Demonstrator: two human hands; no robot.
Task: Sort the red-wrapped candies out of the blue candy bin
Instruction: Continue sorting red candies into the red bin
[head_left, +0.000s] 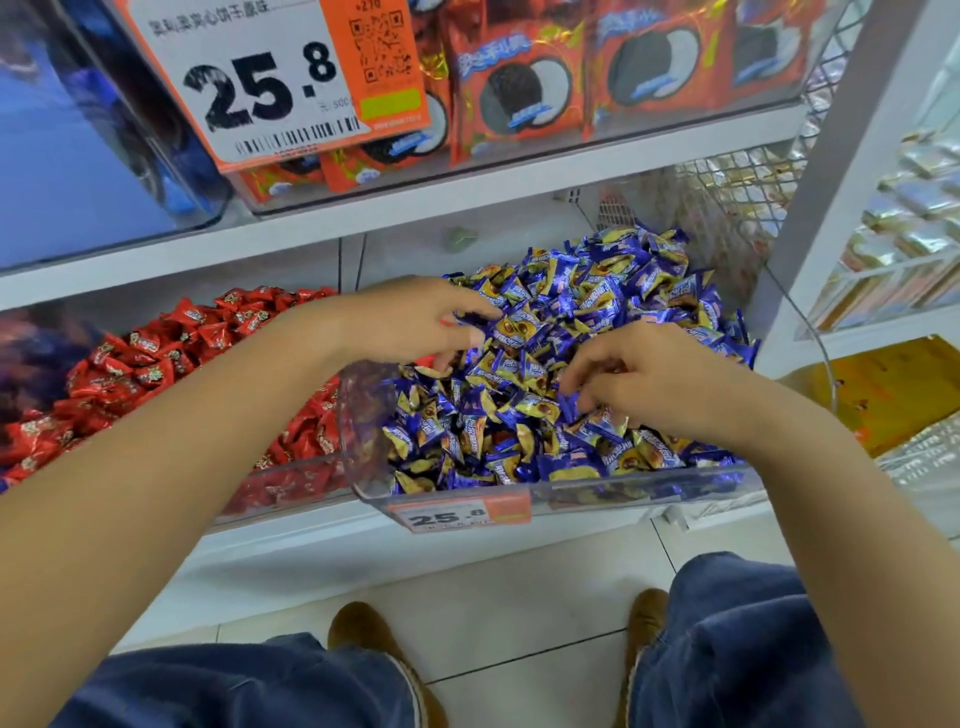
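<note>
The clear blue candy bin (644, 486) is heaped with blue-and-gold wrapped candies (613, 306). My left hand (410, 325) hovers over the bin's left side with its fingers curled down. Slivers of a red-wrapped candy (445, 322) show under those fingers. My right hand (644, 376) lies on the pile at the right, its bent fingertips buried among the blue wrappers, so what they hold is hidden. A second clear bin on the left holds red-wrapped candies (156, 358).
An orange 25.8 price tag (460, 514) sits on the blue bin's front. The shelf above carries red cookie packs (519, 78) and a large price sign (270, 78). A white upright (831, 182) and wire mesh stand at the right. My jeans and brown shoes show below.
</note>
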